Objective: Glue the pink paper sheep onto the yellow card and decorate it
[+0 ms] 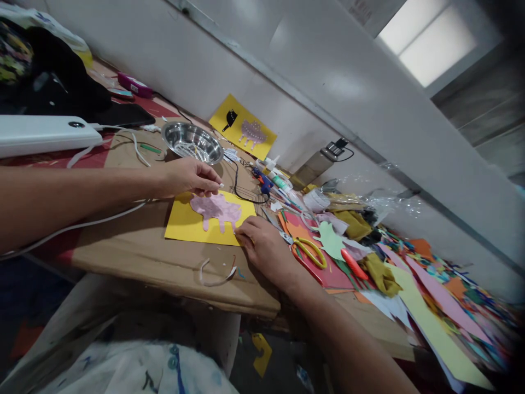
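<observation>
A yellow card [188, 229] lies on the cardboard, with a pale purple paper cutout [215, 209] on it that has drip-like strips along its lower side. Above the card's upper edge, my left hand [200, 178] is closed in a pinch on a small white piece [221, 185]. My right hand [260, 241] rests at the card's right edge, thumb and finger pressed together over the cutout's lower right. A white speck shows at those fingertips, too small to name. Behind my left hand stands a steel bowl [172, 131] with small white pieces in it.
Against the wall leans a second yellow card [268, 146] with dotted cutouts. To the right lie a blue glue gun [262, 180], yellow-handled scissors [314, 253], a steel bottle [315, 166] and heaped paper scraps. A white device [41, 134] with cables sits left. The cardboard edge [184, 284] is near my lap.
</observation>
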Available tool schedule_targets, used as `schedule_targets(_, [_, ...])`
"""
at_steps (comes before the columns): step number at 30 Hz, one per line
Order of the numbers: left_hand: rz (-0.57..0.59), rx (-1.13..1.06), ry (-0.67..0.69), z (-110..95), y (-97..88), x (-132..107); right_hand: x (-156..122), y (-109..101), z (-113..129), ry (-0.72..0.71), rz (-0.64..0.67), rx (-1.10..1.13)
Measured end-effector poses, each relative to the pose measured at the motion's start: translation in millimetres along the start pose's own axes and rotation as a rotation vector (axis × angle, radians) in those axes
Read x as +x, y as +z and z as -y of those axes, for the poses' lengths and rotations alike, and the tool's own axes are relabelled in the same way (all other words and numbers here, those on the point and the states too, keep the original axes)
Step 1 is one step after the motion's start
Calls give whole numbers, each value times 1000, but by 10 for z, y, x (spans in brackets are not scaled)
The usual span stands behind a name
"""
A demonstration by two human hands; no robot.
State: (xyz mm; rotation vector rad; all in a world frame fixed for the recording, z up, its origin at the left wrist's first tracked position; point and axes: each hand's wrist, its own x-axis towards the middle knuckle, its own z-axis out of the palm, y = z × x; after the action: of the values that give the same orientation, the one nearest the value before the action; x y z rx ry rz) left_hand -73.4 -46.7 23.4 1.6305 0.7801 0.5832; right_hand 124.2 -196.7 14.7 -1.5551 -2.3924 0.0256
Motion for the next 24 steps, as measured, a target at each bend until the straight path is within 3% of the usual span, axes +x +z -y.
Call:
schedule_targets(6, [-16, -40, -55, -7, 43, -4, -84, -58, 6, 18, -4, 123])
schedule_targets(12, [-2, -23, -37, -44, 48, -52, -199, -111, -196, 333, -217, 484])
schedule_targets(16, [76, -9, -23, -29, 60, -76, -110, -170, -104, 278, -316, 388])
schedule_targets(24, [164, 23, 5, -107, 100, -150, 412, -128, 186, 139, -327, 213])
